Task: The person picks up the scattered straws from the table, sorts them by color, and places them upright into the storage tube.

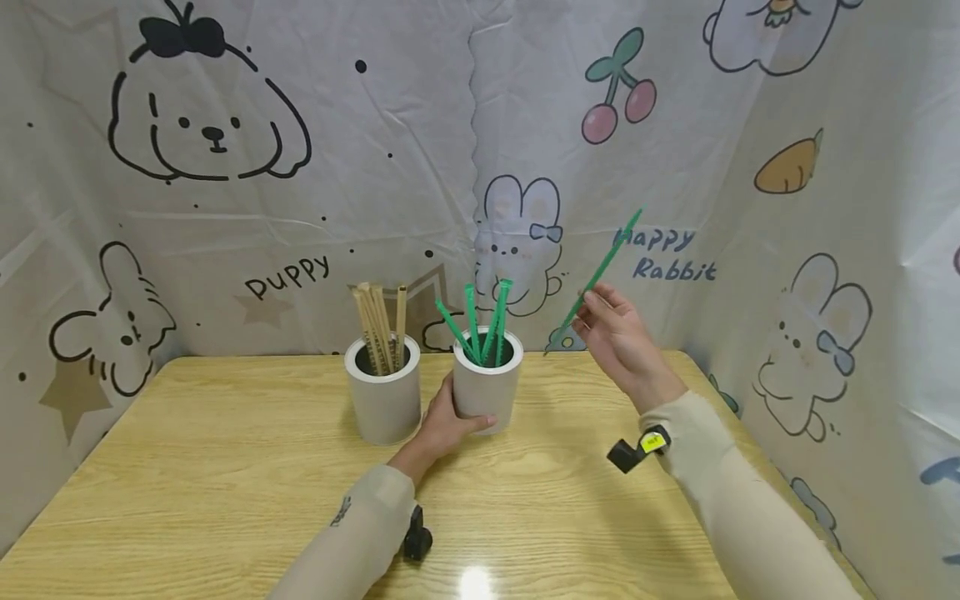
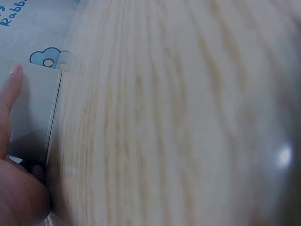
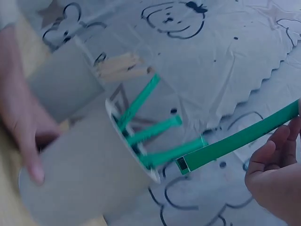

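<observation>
My right hand [image 1: 618, 337] pinches a long, flat green packet [image 1: 603, 271] with a dark printed patch near one end. It tilts in the air to the right of a white cylindrical holder [image 1: 486, 400]. Several more green packets [image 3: 162, 129] stand in that holder, fanned out above its rim. My left hand [image 1: 442, 425] grips the holder low on its left side, with the thumb across the front. The left wrist view shows only part of this hand [image 2: 19, 188] against the holder's wall [image 2: 33, 113].
A second white holder [image 1: 385, 408] stands just left of the first, with several tan packets [image 1: 377, 325] upright in it. Both are on a light wood-grain table [image 1: 225, 467]. A printed curtain [image 1: 390, 167] rises behind the table and along its sides.
</observation>
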Available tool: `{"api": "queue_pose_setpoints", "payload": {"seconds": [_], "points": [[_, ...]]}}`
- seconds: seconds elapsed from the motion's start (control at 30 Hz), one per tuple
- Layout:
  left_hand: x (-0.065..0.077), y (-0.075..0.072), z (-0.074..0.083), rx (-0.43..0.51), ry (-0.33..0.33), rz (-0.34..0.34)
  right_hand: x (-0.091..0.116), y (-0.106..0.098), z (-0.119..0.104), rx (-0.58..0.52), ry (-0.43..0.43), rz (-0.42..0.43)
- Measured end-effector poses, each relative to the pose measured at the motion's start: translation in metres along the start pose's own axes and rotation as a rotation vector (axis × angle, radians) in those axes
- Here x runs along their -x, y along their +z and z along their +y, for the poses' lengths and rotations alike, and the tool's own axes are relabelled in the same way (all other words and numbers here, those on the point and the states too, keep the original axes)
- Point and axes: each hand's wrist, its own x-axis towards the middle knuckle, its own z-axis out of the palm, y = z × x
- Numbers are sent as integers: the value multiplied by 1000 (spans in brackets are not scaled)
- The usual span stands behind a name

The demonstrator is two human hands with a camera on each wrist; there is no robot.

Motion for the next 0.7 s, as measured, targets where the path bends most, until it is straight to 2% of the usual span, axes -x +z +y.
{"api": "queue_pose_setpoints", "payload": {"seconds": [0.2, 0.37, 0.57, 0.7], "points": [[0, -1, 0, 19, 9, -6, -22, 31, 21, -29, 45, 47], [0, 1, 0, 23, 4, -7, -34, 30, 48, 16, 103, 94], [0, 1, -1, 10, -1, 4, -37, 19, 74, 256, 194, 193], [0, 0, -1, -6, 4, 3, -36, 13, 86, 444, 222, 212]]}}
